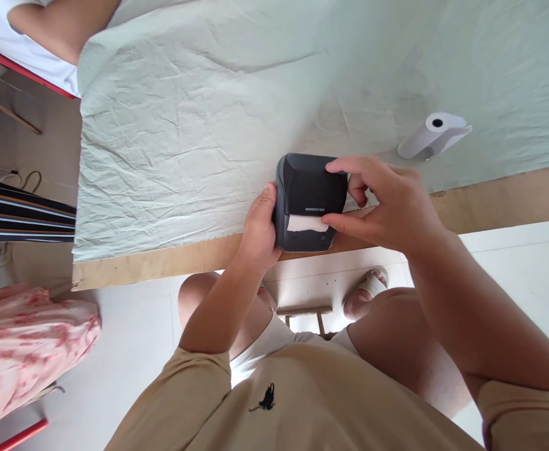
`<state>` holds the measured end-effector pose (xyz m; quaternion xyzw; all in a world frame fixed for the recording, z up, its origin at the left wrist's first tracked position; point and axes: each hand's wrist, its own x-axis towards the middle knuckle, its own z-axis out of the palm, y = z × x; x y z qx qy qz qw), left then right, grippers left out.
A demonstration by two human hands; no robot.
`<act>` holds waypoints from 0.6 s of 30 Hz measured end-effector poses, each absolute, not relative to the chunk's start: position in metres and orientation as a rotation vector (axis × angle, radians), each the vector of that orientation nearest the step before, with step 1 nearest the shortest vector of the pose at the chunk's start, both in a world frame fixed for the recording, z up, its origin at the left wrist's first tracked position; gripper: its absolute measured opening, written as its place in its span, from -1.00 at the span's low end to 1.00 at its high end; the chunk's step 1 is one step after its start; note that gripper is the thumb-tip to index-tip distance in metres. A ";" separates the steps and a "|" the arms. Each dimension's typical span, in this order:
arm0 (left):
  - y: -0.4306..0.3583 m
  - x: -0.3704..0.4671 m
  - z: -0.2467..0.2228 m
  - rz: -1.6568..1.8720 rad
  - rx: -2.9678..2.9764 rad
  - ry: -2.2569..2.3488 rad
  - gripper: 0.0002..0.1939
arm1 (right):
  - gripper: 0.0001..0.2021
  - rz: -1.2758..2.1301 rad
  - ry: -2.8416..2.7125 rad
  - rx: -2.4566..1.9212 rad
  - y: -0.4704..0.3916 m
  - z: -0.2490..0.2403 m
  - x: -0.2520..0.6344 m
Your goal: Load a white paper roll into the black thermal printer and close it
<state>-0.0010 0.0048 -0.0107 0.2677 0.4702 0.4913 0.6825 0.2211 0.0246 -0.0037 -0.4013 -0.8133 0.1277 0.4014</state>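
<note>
A small black label printer [309,185] is held near the front edge of the table, its lid closed. A short strip of white paper [305,223] with a torn edge sticks out of its slot. My left hand [259,222] grips the printer's left side, the thumb along its edge. My right hand [387,197] reaches over from the right, one fingertip on the lid's upper right and the thumb at the right end of the paper strip. Whether the thumb presses the paper or the lid's edge, I cannot tell. A white paper roll [418,139] with a loose end stands to the right.
A wrinkled pale green cloth [185,138] covers the table, leaving a bare wooden front edge [162,262]. Another person's arm [67,25] rests at the upper left. A pink patterned cloth [30,338] hangs at the lower left. My legs are under the table edge.
</note>
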 end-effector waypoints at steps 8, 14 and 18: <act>0.008 0.000 -0.015 1.086 0.609 1.043 -0.39 | -0.92 -0.091 -1.848 -1.046 0.012 0.007 0.202; 0.005 0.001 -0.011 1.095 0.642 0.997 -0.38 | -0.91 -0.044 -1.687 -1.080 0.014 0.017 0.194; 0.000 -0.003 -0.005 1.025 0.820 0.923 -0.43 | -0.81 -0.016 -1.927 -1.251 0.013 0.014 0.192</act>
